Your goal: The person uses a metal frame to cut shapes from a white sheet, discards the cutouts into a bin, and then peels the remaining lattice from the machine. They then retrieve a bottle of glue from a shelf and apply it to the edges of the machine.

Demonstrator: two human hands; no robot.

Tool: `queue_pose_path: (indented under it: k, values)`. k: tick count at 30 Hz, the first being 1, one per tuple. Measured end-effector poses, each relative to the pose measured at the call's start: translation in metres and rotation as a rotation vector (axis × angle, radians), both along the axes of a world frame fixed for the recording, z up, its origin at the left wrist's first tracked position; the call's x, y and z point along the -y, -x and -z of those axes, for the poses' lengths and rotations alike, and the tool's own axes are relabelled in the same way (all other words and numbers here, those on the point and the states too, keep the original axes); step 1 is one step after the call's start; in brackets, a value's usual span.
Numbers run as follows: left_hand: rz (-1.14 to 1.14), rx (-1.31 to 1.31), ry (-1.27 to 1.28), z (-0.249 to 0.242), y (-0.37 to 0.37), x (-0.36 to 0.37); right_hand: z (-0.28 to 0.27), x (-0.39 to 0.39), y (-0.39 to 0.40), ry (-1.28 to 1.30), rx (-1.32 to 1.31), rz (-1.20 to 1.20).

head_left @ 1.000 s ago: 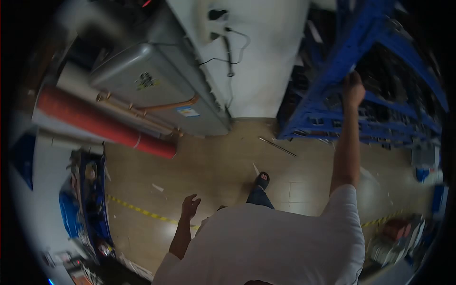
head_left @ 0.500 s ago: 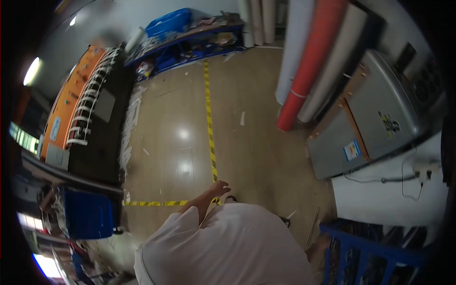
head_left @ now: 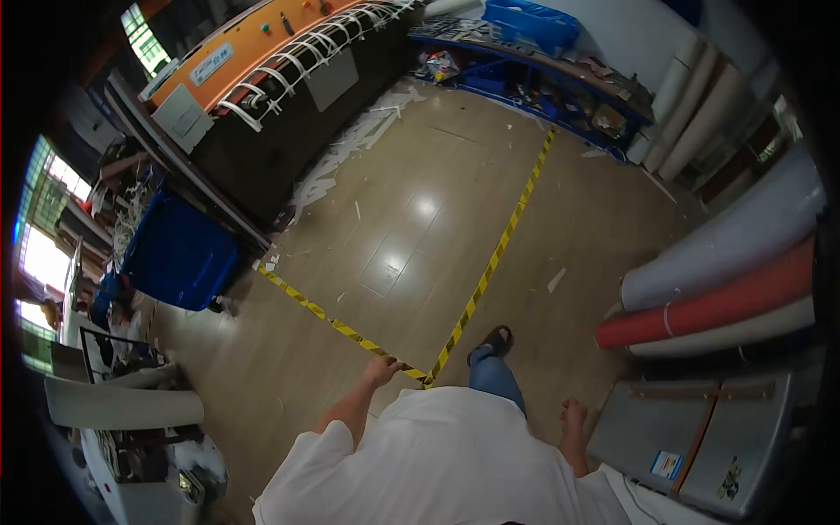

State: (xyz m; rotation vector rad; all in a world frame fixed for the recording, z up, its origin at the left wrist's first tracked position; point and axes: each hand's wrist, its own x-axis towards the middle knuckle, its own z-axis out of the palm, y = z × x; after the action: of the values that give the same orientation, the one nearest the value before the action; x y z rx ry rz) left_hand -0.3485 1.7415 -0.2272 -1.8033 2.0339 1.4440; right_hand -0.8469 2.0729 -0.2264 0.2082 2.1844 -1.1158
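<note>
My left hand (head_left: pixel 382 370) hangs in front of my white shirt (head_left: pixel 437 455), over the floor beside the corner of the yellow-and-black tape (head_left: pixel 484 282). Its fingers are loosely spread and nothing is in them. On the other side of my body, my right hand (head_left: pixel 573 411) hangs near the grey fridge-like cabinet (head_left: pixel 647 429). Its fingers are slightly bent and apart, with no object visible in them. Neither hand touches anything. One foot in a dark sandal (head_left: pixel 500 339) shows below blue jeans (head_left: pixel 495 376).
An orange machine (head_left: pixel 254 52) with white straps stands at the upper left, a blue bin (head_left: pixel 179 254) at the left. A blue-framed bench (head_left: pixel 560 66) is at the back. Red (head_left: pixel 700 306) and grey rolls lie at the right. Paper scraps (head_left: pixel 346 149) litter the floor.
The view has turned left, so the machine and blue bin show more fully. My right hand has come into clear view, and my left hand sits farther left. One foot now shows ahead.
</note>
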Motion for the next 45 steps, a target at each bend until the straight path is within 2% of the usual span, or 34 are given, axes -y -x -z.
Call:
queue_pose_path:
  k: [2, 4, 8, 9, 10, 11, 14, 17, 20, 21, 23, 25, 28, 30, 32, 34, 35, 36, 37, 38, 40, 41, 44, 45]
  values:
    - [-0.082, -0.076, -0.082, -0.021, 0.016, 0.000, 0.011, 0.052, 0.027, -0.007, 0.024, -0.103]
    - [-0.082, -0.018, -0.119, -0.021, 0.029, 0.015, 0.023, 0.118, 0.050, -0.030, 0.027, -0.216]
    - [-0.256, -0.088, -0.137, -0.002, 0.048, 0.068, 0.032, 0.275, 0.102, -0.083, 0.067, -0.408]
    - [-0.309, -0.032, -0.127, -0.011, 0.056, 0.083, 0.032, 0.322, 0.117, -0.078, 0.100, -0.432]
    - [-0.352, 0.027, -0.114, -0.020, 0.061, 0.101, 0.027, 0.372, 0.130, -0.060, 0.066, -0.478]
    - [-0.329, 0.034, -0.085, 0.002, 0.059, 0.121, 0.021, 0.425, 0.142, -0.044, 0.035, -0.513]
    - [-0.527, 0.013, -0.026, 0.022, 0.074, 0.183, -0.003, 0.558, 0.175, 0.082, -0.092, -0.719]
    - [-0.687, -0.082, -0.004, -0.006, 0.111, 0.241, -0.021, 0.673, 0.189, 0.017, -0.120, -0.862]
    - [-0.717, -0.161, 0.014, -0.023, 0.155, 0.283, 0.021, 0.777, 0.205, 0.043, -0.195, -1.002]
    - [-0.676, -0.096, -0.005, -0.020, 0.164, 0.294, 0.033, 0.803, 0.209, 0.044, -0.214, -1.056]
    - [-0.583, 0.030, -0.031, 0.007, 0.174, 0.313, 0.011, 0.851, 0.194, 0.060, -0.163, -1.026]
    - [-0.507, 0.135, -0.223, 0.040, 0.170, 0.338, 0.001, 0.901, 0.186, 0.058, -0.146, -1.002]
    - [-0.531, 0.091, -0.370, 0.059, 0.155, 0.392, 0.005, 0.966, 0.198, 0.005, -0.144, -0.956]
    - [-0.555, 0.061, -0.363, 0.063, 0.144, 0.459, -0.019, 1.005, 0.206, -0.027, -0.113, -0.890]
    - [-0.550, 0.045, -0.304, 0.062, 0.136, 0.546, 0.001, 1.034, 0.239, -0.109, -0.163, -0.997]
    - [-0.519, 0.029, -0.187, 0.056, 0.135, 0.661, 0.015, 1.064, 0.266, -0.160, -0.158, -0.889]
    - [-0.503, 0.025, -0.128, 0.047, 0.138, 0.721, 0.018, 1.075, 0.273, -0.199, -0.144, -0.832]
    - [-0.472, 0.070, -0.154, 0.012, 0.147, 0.787, 0.011, 1.083, 0.274, -0.172, -0.132, -0.790]
    - [-0.500, -0.024, -0.032, -0.001, 0.150, 0.842, -0.002, 1.088, 0.270, -0.150, -0.113, -0.746]
    - [-0.606, -0.180, 0.102, 0.011, 0.152, 0.893, -0.009, 1.107, 0.270, -0.111, -0.109, -0.705]
    - [-0.658, -0.273, 0.150, -0.031, 0.174, 0.991, 0.006, 1.135, 0.279, -0.198, -0.084, -0.737]
    - [-0.657, -0.283, 0.184, -0.043, 0.185, 1.031, 0.021, 1.145, 0.289, -0.245, -0.073, -0.759]
    - [-0.658, -0.297, 0.228, -0.044, 0.219, 1.108, 0.093, 1.188, 0.336, -0.298, -0.322, -0.959]
    - [-0.653, -0.293, 0.214, -0.031, 0.229, 1.123, 0.082, 1.220, 0.341, -0.331, -0.239, -0.931]
